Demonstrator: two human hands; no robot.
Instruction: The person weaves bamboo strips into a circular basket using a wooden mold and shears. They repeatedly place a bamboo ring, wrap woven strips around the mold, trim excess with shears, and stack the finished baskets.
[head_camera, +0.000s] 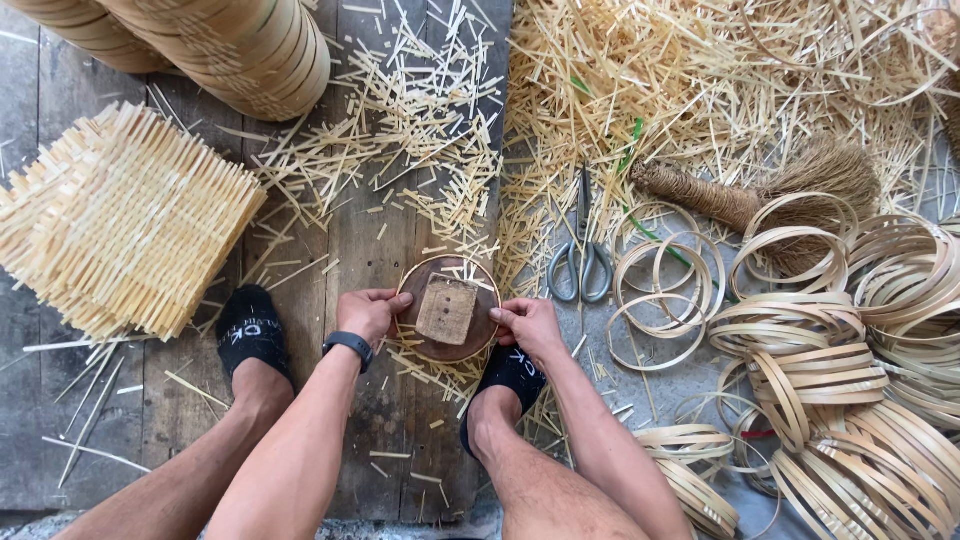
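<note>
A round dark wooden mould (474, 330) with a square wooden block (446, 310) on top rests on the plank floor between my feet. A thin bamboo ring (440, 263) runs around its rim. My left hand (368, 311) grips the mould's left edge, and a black watch sits on that wrist. My right hand (528, 325) grips the right edge. Both feet wear black socks, the left foot (250, 335) on the planks and the right foot (508, 375) just under the mould.
A stack of woven bamboo mats (120, 220) lies at left. Stacked bamboo rounds (230, 50) stand at top left. Scissors (582, 262), a fibre brush (760, 195) and several bamboo hoops (830, 360) lie at right. Bamboo offcuts (640, 90) litter the floor.
</note>
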